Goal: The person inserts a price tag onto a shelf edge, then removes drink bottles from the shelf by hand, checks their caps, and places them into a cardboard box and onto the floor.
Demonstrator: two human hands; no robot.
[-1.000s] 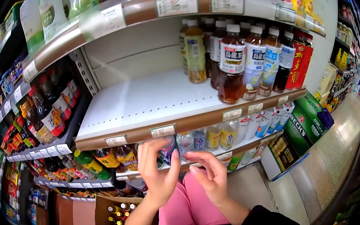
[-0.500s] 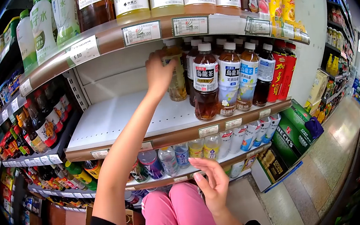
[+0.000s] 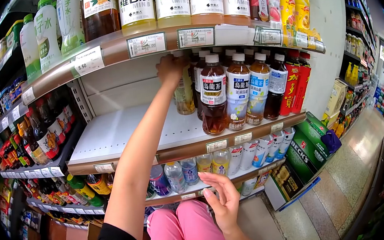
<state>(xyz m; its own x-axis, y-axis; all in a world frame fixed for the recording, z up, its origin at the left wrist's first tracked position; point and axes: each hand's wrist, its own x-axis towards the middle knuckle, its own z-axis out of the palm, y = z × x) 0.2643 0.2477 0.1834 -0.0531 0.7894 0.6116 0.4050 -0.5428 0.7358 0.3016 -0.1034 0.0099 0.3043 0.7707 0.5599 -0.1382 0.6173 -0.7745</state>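
My left hand [image 3: 171, 69] reaches in under the upper shelf, its fingers closed around the top of a bottle of pale yellow drink [image 3: 184, 95]. That bottle stands upright on the white middle shelf [image 3: 109, 133], its cap and neck partly hidden by the hand. Just to its right is a front row of oolong tea bottles: a dark one [image 3: 213, 94], one with a white and flowered label [image 3: 237, 92] and one with a blue label [image 3: 258, 89]. Low in front of the lower shelf, my right hand [image 3: 224, 200] hovers with nothing in it, fingers apart and slightly curled.
Vitamin drink bottles [image 3: 172, 2] line the shelf above, whose price-tagged edge [image 3: 123, 47] overhangs my left hand. Red bottles [image 3: 289, 88] end the middle row. Bottles and cartons [image 3: 247, 156] fill the shelf below. A green beer box [image 3: 305, 148] stands at right; sauce bottles [image 3: 46, 135] are left.
My left hand has shifted up the pale yellow bottle, from its upper side to around its top. The view has moved slightly. My right hand stays much the same.
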